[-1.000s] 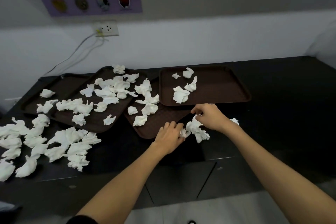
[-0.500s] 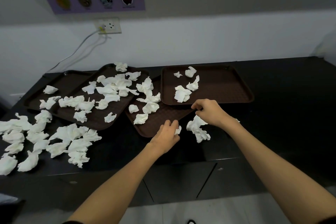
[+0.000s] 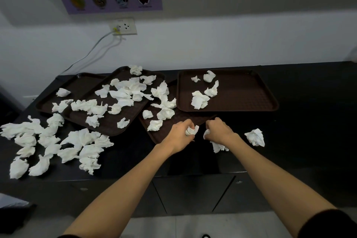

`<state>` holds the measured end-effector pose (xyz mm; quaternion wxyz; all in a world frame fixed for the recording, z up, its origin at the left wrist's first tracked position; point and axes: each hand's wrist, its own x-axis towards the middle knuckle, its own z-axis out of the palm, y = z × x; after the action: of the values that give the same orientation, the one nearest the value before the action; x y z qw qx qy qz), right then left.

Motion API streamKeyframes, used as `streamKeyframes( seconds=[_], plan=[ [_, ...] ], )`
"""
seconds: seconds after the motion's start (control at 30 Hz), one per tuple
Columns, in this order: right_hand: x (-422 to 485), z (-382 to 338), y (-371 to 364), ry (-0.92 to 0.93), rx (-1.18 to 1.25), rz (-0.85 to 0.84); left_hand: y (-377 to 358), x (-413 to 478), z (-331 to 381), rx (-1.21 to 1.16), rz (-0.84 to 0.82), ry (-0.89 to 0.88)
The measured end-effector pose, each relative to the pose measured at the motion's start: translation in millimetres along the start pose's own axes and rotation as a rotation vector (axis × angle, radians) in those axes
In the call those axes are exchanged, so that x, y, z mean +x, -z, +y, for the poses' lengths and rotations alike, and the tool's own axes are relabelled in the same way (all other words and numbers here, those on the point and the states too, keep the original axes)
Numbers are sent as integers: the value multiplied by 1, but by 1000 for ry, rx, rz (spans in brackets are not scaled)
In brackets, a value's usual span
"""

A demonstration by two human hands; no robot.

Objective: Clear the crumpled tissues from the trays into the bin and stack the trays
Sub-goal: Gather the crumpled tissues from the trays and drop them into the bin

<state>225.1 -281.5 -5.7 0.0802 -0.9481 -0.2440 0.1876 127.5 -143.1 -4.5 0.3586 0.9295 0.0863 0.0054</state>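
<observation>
Several dark brown trays lie on the black counter: the right tray (image 3: 249,92), a middle tray (image 3: 170,121) partly under it, a left tray (image 3: 108,123), and a far-left tray (image 3: 83,83). Crumpled white tissues are scattered on all of them. My left hand (image 3: 180,135) grips a crumpled tissue (image 3: 191,131) above the middle tray's near corner. My right hand (image 3: 218,129) is curled around another tissue (image 3: 206,133), with more tissue (image 3: 219,146) on the counter under the wrist. The bin is out of sight.
A heap of loose tissues (image 3: 54,145) covers the counter's left part. One tissue (image 3: 255,137) lies to the right of my right hand. A wall socket (image 3: 124,26) with cables sits above the trays. Cabinet doors (image 3: 193,195) run below the counter's front edge.
My left hand picked a tissue off the counter and lifted it over the middle tray's corner. My right hand stayed just right of it, curled around a piece of tissue.
</observation>
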Motion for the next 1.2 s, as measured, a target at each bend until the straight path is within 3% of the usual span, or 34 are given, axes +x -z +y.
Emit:
streamKeyframes(
  seconds=[0.67,0.87,1.2],
  plan=[
    [15,-7,43,198,382,203,22,-6,-14,-73,83,60],
    [14,-41,65,341,366,247,50,-11,-21,-177,212,106],
    [6,-154,53,581,382,116,111,-71,-68,-256,495,247]
  ],
)
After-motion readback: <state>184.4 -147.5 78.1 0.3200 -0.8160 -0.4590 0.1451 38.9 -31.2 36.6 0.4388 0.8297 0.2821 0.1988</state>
